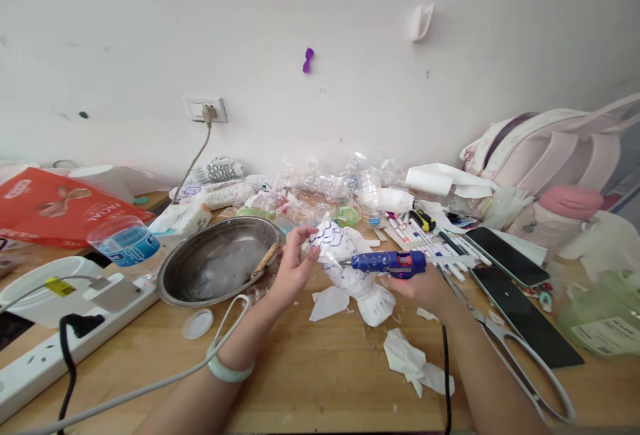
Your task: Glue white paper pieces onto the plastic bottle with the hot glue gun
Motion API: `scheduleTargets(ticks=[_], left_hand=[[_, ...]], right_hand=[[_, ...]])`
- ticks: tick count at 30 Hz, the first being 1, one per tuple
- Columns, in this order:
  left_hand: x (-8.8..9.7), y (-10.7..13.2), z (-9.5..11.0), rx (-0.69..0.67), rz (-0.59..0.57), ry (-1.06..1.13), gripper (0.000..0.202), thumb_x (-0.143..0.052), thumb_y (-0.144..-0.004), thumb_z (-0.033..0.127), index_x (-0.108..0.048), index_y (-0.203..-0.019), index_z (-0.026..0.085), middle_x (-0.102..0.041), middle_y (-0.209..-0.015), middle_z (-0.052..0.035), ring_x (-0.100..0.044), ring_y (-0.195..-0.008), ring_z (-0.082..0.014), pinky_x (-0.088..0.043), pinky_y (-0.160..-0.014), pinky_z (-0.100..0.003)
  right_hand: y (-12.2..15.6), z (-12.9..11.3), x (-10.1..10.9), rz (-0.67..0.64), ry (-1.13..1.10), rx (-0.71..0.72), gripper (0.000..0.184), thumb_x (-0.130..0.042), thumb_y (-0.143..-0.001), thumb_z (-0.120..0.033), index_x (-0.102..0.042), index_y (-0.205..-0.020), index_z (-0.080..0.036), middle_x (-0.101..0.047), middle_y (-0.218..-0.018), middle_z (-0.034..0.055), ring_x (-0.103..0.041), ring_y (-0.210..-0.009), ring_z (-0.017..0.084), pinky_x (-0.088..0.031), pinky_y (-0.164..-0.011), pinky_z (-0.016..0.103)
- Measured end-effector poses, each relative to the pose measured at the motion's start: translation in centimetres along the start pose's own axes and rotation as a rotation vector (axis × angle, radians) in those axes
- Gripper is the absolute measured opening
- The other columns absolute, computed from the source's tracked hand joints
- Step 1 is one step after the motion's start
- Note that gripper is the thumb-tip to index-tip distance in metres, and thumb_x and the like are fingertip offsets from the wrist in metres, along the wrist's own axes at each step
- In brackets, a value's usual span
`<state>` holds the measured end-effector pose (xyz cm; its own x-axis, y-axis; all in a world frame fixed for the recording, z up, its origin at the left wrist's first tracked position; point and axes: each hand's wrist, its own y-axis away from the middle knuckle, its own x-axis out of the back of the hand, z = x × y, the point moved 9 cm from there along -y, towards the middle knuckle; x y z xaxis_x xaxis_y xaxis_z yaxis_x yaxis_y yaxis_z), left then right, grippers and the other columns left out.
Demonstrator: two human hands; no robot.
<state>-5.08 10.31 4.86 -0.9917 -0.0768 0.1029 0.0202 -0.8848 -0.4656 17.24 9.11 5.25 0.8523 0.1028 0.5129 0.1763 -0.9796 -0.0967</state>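
Note:
My right hand (420, 288) is closed around a blue hot glue gun (383, 262), its nozzle pointing left and a glue stick sticking out of the back. The nozzle tip is right at a white paper-wrapped form (345, 238) with blue wavy lines drawn on it; whether they touch I cannot tell. My left hand (296, 265) pinches the left edge of that form between thumb and fingers. Its lower end is a bunched, rounded bulge (376, 305) tilted toward me. A small piece of white paper (330, 303) lies under it on the table.
At left stand a metal basin (220, 262) and a white power strip (75, 342); a cable (150, 392) crosses my left forearm. Markers (425, 238), two dark phones (525, 315) and large scissors (525, 362) lie at right. Crumpled paper (413, 358) is near the front.

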Motion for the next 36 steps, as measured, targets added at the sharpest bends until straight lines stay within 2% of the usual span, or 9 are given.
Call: scheduleTargets(ticks=[7,13,16,22,28,31,36], left_hand=[[0.0,0.0,-0.2,0.001,-0.005,0.013,0.027,-0.053,-0.083,0.040,-0.049,-0.105,0.025,-0.050,-0.105,-0.0058,-0.048,-0.106,-0.0224,-0.036,-0.092,-0.035],[0.2,-0.1,-0.5,0.012,0.014,-0.020,0.029,-0.053,-0.082,0.042,-0.050,-0.104,0.024,-0.051,-0.104,-0.0066,-0.049,-0.105,-0.0237,-0.038,-0.089,-0.036],[0.3,-0.1,-0.5,0.016,0.026,-0.037,0.029,-0.054,-0.081,0.042,-0.051,-0.104,0.024,-0.053,-0.104,-0.0063,-0.049,-0.105,-0.0239,-0.038,-0.089,-0.036],[0.5,0.0,-0.8,0.022,0.059,-0.060,0.028,-0.055,-0.081,0.042,-0.052,-0.103,0.024,-0.055,-0.104,-0.0061,-0.050,-0.105,-0.0235,-0.038,-0.088,-0.035],[0.7,0.0,-0.8,0.033,0.088,-0.091,0.027,-0.057,-0.080,0.040,-0.053,-0.102,0.024,-0.055,-0.102,-0.0057,-0.050,-0.103,-0.0234,-0.038,-0.087,-0.035],[0.8,0.0,-0.8,0.045,0.105,-0.095,0.026,-0.058,-0.079,0.039,-0.053,-0.100,0.024,-0.055,-0.099,-0.0052,-0.051,-0.101,-0.0227,-0.039,-0.086,-0.034],[1.1,0.0,-0.7,0.059,0.157,-0.127,0.027,-0.062,-0.076,0.039,-0.053,-0.097,0.023,-0.054,-0.096,-0.0040,-0.051,-0.097,-0.0211,-0.039,-0.086,-0.034]], right_hand=[[0.1,-0.2,0.0,-0.020,-0.003,-0.010,0.025,-0.065,-0.064,-0.032,-0.071,-0.087,-0.023,-0.073,-0.090,0.0045,-0.066,-0.089,0.029,-0.051,-0.083,0.038],[0.1,-0.4,0.3,-0.007,0.005,0.000,0.020,-0.062,-0.062,-0.032,-0.069,-0.078,-0.022,-0.073,-0.080,0.0048,-0.066,-0.080,0.030,-0.053,-0.077,0.041],[0.1,-0.4,0.6,0.005,0.061,-0.003,0.016,-0.062,-0.060,-0.033,-0.069,-0.071,-0.024,-0.072,-0.073,0.0017,-0.066,-0.076,0.028,-0.053,-0.074,0.041],[0.2,-0.3,1.0,0.007,0.128,-0.004,0.014,-0.059,-0.060,-0.032,-0.068,-0.068,-0.024,-0.069,-0.067,-0.0001,-0.065,-0.071,0.027,-0.052,-0.070,0.040],[0.0,1.0,1.3,0.007,0.186,-0.064,0.014,-0.061,-0.059,-0.031,-0.068,-0.068,-0.023,-0.070,-0.070,0.0007,-0.064,-0.073,0.028,-0.052,-0.071,0.039],[0.0,0.9,1.4,0.009,0.159,-0.051,0.018,-0.061,-0.061,-0.030,-0.070,-0.074,-0.023,-0.071,-0.075,0.0008,-0.065,-0.078,0.028,-0.052,-0.072,0.037],[0.1,0.7,1.6,0.025,0.099,-0.022,0.019,-0.063,-0.062,-0.031,-0.070,-0.077,-0.022,-0.071,-0.073,0.0007,-0.065,-0.075,0.027,-0.053,-0.070,0.036]])
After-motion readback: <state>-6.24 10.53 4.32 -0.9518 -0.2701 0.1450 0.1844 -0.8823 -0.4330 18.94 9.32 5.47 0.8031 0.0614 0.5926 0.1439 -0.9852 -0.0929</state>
